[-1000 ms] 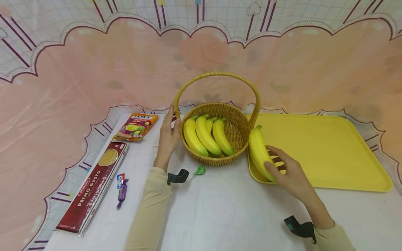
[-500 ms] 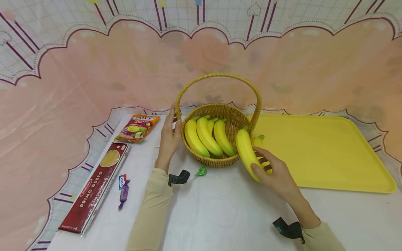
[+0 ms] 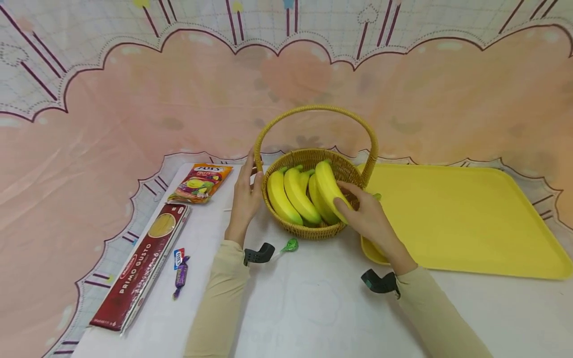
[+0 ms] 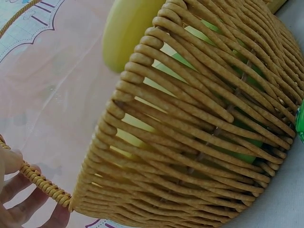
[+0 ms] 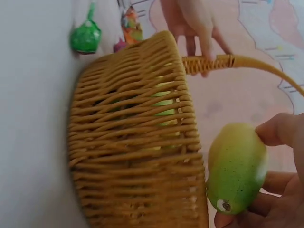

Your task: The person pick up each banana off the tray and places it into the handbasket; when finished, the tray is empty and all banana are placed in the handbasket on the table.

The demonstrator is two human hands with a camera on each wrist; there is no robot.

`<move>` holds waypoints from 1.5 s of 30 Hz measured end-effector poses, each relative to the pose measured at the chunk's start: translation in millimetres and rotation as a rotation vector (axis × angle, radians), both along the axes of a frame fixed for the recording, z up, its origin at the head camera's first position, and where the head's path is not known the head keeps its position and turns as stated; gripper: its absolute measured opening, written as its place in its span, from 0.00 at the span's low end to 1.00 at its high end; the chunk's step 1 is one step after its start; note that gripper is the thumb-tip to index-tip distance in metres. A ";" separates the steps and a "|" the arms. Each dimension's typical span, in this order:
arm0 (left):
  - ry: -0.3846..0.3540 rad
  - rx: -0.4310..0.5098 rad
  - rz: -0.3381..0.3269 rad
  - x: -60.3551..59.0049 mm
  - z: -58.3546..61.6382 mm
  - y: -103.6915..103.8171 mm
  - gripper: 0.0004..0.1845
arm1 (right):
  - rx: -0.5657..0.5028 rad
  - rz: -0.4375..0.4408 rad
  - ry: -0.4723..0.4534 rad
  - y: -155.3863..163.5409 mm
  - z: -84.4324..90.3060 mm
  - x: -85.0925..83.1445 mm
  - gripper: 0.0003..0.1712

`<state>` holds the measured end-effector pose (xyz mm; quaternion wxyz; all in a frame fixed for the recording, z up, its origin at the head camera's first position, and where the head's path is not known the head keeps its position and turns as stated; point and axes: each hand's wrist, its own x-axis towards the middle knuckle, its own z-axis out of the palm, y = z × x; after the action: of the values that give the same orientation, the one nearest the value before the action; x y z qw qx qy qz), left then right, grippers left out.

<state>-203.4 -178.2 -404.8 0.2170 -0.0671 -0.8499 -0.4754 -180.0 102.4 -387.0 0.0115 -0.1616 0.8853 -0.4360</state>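
While my left hand (image 3: 245,201) rests with straight fingers against the woven wicker basket (image 3: 313,229) where its arched handle joins the rim, my right hand (image 3: 368,217) curls its fingers round a smooth, curved yellow banana (image 3: 328,185) at centre frame, over the basket's open mouth. Three more bananas (image 3: 293,195) lie side by side inside. Right of the basket, a flat yellow tray (image 3: 465,219) sits on the white bench (image 3: 313,308).
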 end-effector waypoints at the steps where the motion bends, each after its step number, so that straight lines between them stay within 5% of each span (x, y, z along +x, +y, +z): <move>1: 0.001 0.000 -0.002 -0.1 -0.3 0.1 0.29 | 0.008 0.001 0.000 -3.5 0.7 -5.0 0.30; 8: 0.014 -0.003 0.005 0.3 -3.5 -0.5 0.29 | 0.134 0.047 -0.039 -29.9 -5.7 -33.3 0.31; 18: 0.028 0.002 -0.011 0.6 -0.9 0.7 0.29 | 0.192 0.048 -0.004 -40.2 -10.4 -39.9 0.32; 33: 0.019 0.003 -0.013 -1.4 -0.8 0.3 0.29 | -0.034 -0.079 0.211 27.7 -16.4 4.5 0.16; 45: -0.006 0.002 -0.003 -0.3 2.6 1.4 0.29 | 0.253 -0.053 -0.053 75.6 -41.0 23.7 0.35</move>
<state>-203.7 -176.8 -402.2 0.2137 -0.0668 -0.8499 -0.4770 -156.3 178.1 -428.0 0.0437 -0.1239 0.9366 -0.3249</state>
